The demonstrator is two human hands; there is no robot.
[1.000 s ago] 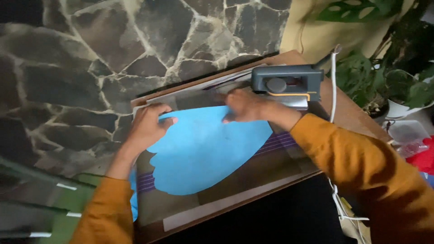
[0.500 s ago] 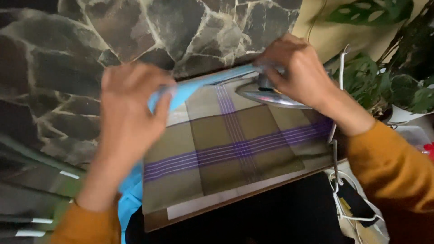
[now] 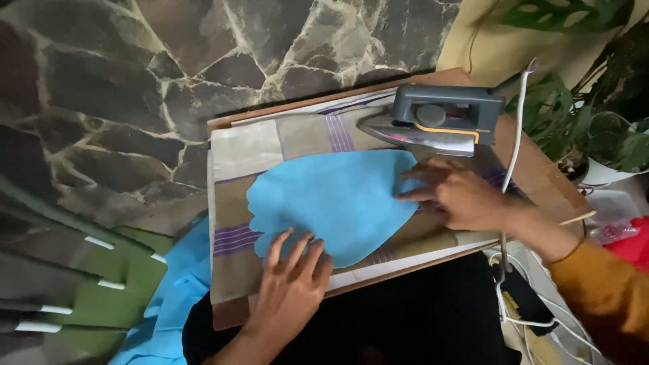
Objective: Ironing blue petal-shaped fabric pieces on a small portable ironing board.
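Observation:
A light blue cloth piece [image 3: 334,203] lies spread flat on a checked olive and purple cloth [image 3: 257,152] that covers a wooden board [image 3: 541,179]. My left hand [image 3: 291,284] lies flat with fingers apart on the near edge of the blue piece. My right hand [image 3: 456,192] presses open fingers on its right edge. A grey electric iron [image 3: 436,118] rests on its side at the far right of the board, just beyond my right hand. More blue fabric [image 3: 176,297] hangs off the board's left side.
The board stands against a stone wall [image 3: 135,81]. Green slats [image 3: 88,284] lie at the lower left. Leafy potted plants [image 3: 595,128] stand to the right. The iron's white cord [image 3: 517,135] runs down past the board to a tangle of cables [image 3: 527,311].
The blue piece was lifted off the checked cloth half a second ago with both hands raised; now it lies spread again, both hands flat on it, and the iron rests by itself.

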